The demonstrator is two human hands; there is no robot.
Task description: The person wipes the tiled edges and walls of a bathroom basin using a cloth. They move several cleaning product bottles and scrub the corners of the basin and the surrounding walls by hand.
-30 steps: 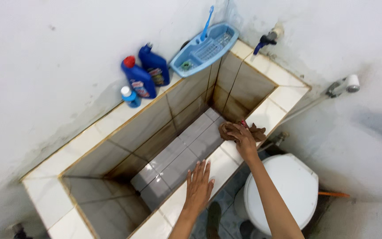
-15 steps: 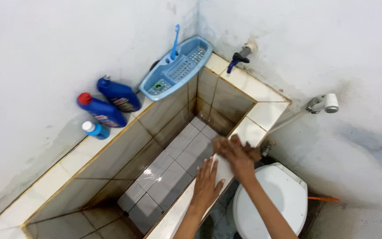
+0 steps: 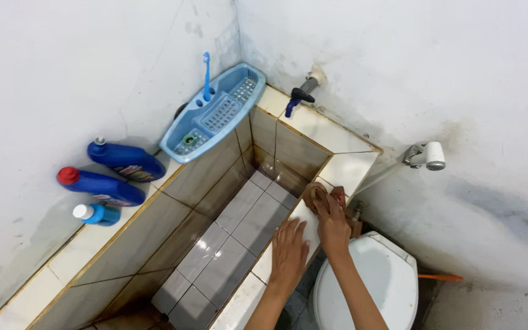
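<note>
Your right hand is closed over a brown rag, pressing it onto the white-tiled rim of the tiled water tank, right of centre in the frame. The rag is bunched into a lump, so no clear long axis or pointing end can be made out; your fingers cover its lower part. Your left hand lies flat and spread on the same rim, just below the right hand, holding nothing. The tank's grey-tiled floor shows bare, with no water to be seen, and its lower-left end is cut off by the frame edge. On the far rim, upper left, a light blue plastic caddy holds an upright blue toothbrush; its other contents are too small to make out. Three blue bottles stand left of it. A white toilet lid sits lower right, partly hidden by your right forearm.
</note>
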